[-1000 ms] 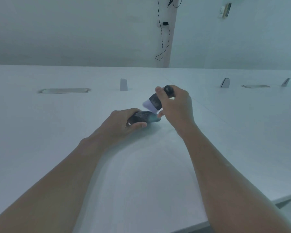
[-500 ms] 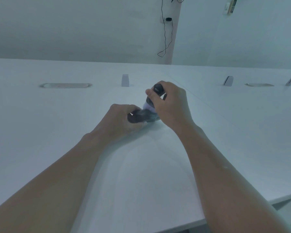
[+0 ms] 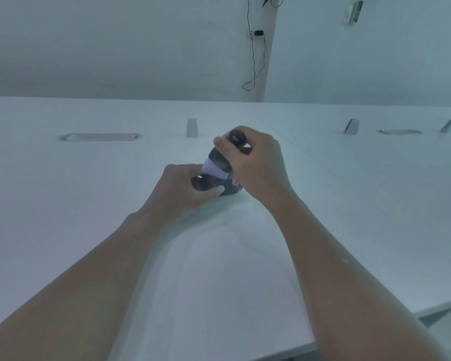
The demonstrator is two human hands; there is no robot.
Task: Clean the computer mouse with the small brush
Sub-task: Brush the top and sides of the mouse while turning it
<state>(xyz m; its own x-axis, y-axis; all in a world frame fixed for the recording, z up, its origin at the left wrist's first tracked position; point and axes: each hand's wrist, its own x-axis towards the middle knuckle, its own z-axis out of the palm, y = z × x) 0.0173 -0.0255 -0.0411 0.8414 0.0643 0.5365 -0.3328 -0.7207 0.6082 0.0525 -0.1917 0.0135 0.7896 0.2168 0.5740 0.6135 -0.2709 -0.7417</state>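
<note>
A dark computer mouse [image 3: 227, 188] lies on the white table [image 3: 219, 269] near its middle. My left hand [image 3: 185, 191] grips the mouse from the left, thumb over its near side, hiding most of it. My right hand [image 3: 258, 165] is closed around the small brush [image 3: 220, 161], which has a dark handle with a round knob on top and pale bristles. The brush tilts down to the left, and its bristles rest on the top of the mouse.
Two cable slots [image 3: 100, 137] [image 3: 400, 131] are set into the table farther back. Small grey stands [image 3: 192, 128] [image 3: 351, 126] [image 3: 447, 125] rise from it beyond my hands. The table's near edge [image 3: 375, 319] runs at the lower right. A black cable [image 3: 255, 61] hangs on the wall.
The brush dropped from above the mouse onto it, then shifted slightly along the top. My left hand stays on the mouse. The view has tilted a little.
</note>
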